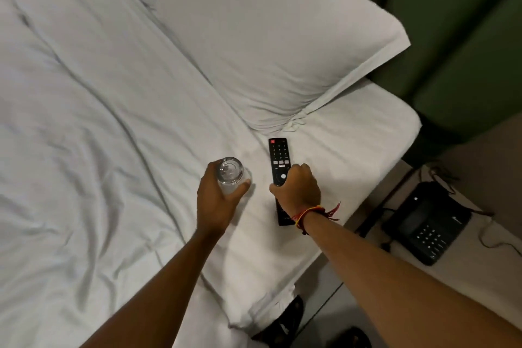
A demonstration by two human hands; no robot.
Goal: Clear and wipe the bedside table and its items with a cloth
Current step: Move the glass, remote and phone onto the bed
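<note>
Clearing: I read this as items going from tabletop (480, 271) onto the bed (84, 150).
Left hand (217, 200): grip wrapped round a clear glass (230, 175), low over the sheet.
Right hand (298, 188): grip closed on the remote (279, 161), lying on the bed near the pillow (268, 37).
Left to do: telephone (426, 223) on tabletop; no cloth seen, wiping not begun.
</note>
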